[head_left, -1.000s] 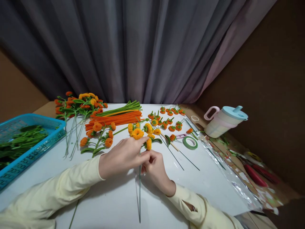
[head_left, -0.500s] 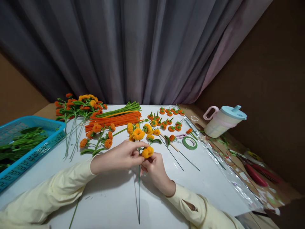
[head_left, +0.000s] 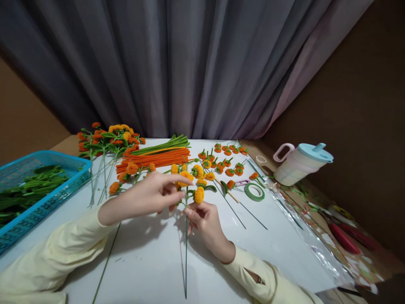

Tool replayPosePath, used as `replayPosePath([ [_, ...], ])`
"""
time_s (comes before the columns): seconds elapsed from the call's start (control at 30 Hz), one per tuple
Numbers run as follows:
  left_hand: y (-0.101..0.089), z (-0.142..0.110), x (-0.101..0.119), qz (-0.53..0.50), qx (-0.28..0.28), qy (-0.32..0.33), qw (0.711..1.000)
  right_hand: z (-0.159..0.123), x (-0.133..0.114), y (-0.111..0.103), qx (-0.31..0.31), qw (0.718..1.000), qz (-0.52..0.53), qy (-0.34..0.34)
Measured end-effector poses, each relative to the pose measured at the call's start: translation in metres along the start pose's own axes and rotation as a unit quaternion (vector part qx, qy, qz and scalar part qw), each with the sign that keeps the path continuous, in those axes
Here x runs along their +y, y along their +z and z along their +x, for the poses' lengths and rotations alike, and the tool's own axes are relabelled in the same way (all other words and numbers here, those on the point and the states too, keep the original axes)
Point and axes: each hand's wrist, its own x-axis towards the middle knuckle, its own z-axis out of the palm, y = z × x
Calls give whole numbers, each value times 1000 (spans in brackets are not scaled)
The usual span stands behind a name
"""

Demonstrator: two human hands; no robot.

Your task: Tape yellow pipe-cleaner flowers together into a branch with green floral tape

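My right hand (head_left: pixel 207 226) pinches the thin dark green wire stem (head_left: pixel 186 257) of a handmade fuzzy flower spray, just below its blooms. The stem points down toward the table's near side. One yellow bloom (head_left: pixel 199 195) sits above my right fingers, side-on. Another yellow bloom (head_left: pixel 186 176) stands higher on the spray, partly behind my left index finger. My left hand (head_left: pixel 142 196) is beside the spray, thumb and index finger apart; whether its fingertips touch the bloom I cannot tell. More yellow blooms lie behind the spray, and several orange flower heads (head_left: pixel 230 172) lie to the right.
A blue basket (head_left: pixel 47 155) with green leaves stands at left. Behind lie orange pipe cleaners (head_left: pixel 158 158), green pipe cleaners (head_left: pixel 167 145) and finished flower stems (head_left: pixel 115 137). At right are green tape (head_left: pixel 254 192), a lidded cup (head_left: pixel 294 166), red-handled pliers (head_left: pixel 343 238) and plastic film (head_left: pixel 303 236).
My left hand has drawn back to the left and its fingers have spread. The lower yellow bloom tipped toward my right fingers, then rose again. My right hand stays on the stem.
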Motion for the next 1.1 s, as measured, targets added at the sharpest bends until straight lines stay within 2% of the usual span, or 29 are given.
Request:
replayPosePath([
  [0.07, -16, -3, -2, 7, 39, -36, 999, 0, 0, -1, 2, 1000, -2, 3],
  [0.17, -32, -4, -12, 90, 34, -53, 994, -1, 0, -1, 3, 1000, -2, 7],
  [0.23, -35, -1, -20, 110, 28, -62, 992, -1, 0, -1, 4, 1000, -1, 8],
  [0.33, -27, 9, -32, 48, -24, -53, 997, -1, 1, -1, 5, 1000, -1, 7],
  [0.4, -18, 18, -40, -31, -80, -41, 996, 0, 2, -1, 5, 1000, -1, 4],
  [0.47, -8, 25, -47, -129, -97, -37, 986, 0, 2, -2, 5, 1000, -1, 1],
  [0.57, 5, 33, -55, -290, -93, -49, 951, 0, 2, -3, 2, 1000, -1, -1],
  [0.67, 14, 37, -60, -402, -93, -57, 909, 0, 1, -3, -1, 1000, 0, 0],
  [0.77, 18, 37, -60, -447, -96, -59, 887, -1, 0, -3, -5, 1000, 1, 3],
  [0.97, 20, 33, -56, -445, -68, -76, 890, 0, -2, -2, -14, 1000, 3, 12],
  [1.1, 22, 33, -57, -464, -70, -72, 880, 0, -2, -1, -24, 999, 12, 21],
])
